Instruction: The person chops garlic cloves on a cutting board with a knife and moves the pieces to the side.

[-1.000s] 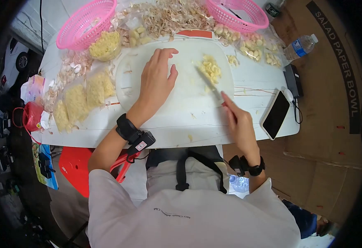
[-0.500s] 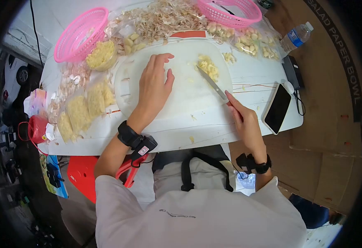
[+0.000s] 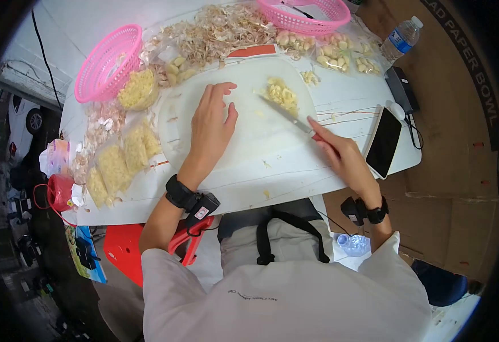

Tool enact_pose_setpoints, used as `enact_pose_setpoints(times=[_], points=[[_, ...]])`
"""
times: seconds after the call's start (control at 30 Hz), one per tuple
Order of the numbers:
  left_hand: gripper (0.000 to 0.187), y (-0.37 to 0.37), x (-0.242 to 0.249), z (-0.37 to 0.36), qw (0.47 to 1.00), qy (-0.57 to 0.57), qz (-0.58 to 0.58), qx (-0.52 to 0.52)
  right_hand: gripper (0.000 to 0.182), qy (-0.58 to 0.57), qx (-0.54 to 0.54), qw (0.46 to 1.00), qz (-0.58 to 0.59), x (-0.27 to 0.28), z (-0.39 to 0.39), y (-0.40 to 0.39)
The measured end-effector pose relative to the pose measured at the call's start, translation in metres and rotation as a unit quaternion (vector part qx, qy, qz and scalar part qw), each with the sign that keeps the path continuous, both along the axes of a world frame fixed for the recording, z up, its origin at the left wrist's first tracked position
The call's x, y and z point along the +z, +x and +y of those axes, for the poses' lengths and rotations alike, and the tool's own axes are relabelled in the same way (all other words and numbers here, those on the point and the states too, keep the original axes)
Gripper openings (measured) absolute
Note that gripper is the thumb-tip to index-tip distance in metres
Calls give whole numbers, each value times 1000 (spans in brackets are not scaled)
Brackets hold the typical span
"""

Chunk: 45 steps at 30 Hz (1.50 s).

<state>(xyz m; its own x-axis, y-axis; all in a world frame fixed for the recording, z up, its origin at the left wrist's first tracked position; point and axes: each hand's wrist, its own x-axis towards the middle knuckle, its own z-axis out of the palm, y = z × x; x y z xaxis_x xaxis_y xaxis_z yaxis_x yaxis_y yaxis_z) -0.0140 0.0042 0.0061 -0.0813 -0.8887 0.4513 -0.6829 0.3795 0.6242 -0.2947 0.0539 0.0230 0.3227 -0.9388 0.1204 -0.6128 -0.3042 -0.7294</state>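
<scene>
My right hand point(image 3: 341, 153) grips the handle of a knife point(image 3: 288, 117). The blade slants up and left across the white cutting board point(image 3: 249, 139), along the near left side of a small heap of chopped garlic point(image 3: 282, 94). A few loose bits lie near the knife tip. My left hand point(image 3: 212, 121) is over the left half of the board, thumb apart from curved fingers, with nothing in it. Both wrists carry black strapped devices.
Garlic skins point(image 3: 221, 34) cover the back of the table between two pink baskets point(image 3: 104, 77). Left stand a tub of minced garlic point(image 3: 138, 90) and bags of minced garlic point(image 3: 112, 162). Bagged cloves point(image 3: 333, 57), a water bottle point(image 3: 400, 40) and a phone point(image 3: 384, 142) are right.
The knife has swung slightly; its tip now sits left of the garlic heap instead of at its edge. My left hand keeps nearly the same pose. The whole view has shifted a little.
</scene>
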Motion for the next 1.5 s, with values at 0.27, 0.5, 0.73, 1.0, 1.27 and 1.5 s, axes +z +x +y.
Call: enact_pose_setpoints(times=[0.27, 0.5, 0.73, 1.0, 1.27, 1.5], points=[[33, 0, 1, 1, 1000, 9, -4, 1, 46, 5, -7, 999, 35, -1, 0, 14], [20, 5, -10, -4, 997, -22, -72, -10, 46, -19, 41, 999, 24, -3, 1, 22], [19, 5, -10, -3, 995, -44, -88, 0, 44, -48, -27, 998, -28, -7, -5, 34], [16, 6, -6, 1, 996, -16, -81, -16, 40, -74, -181, 981, -16, -9, -1, 23], [16, 6, -8, 1, 996, -14, -89, -11, 41, -14, -152, 988, 1, -13, 13, 42], [18, 7, -9, 0, 996, -31, -79, -5, 45, -104, -131, 986, -17, -11, 15, 40]])
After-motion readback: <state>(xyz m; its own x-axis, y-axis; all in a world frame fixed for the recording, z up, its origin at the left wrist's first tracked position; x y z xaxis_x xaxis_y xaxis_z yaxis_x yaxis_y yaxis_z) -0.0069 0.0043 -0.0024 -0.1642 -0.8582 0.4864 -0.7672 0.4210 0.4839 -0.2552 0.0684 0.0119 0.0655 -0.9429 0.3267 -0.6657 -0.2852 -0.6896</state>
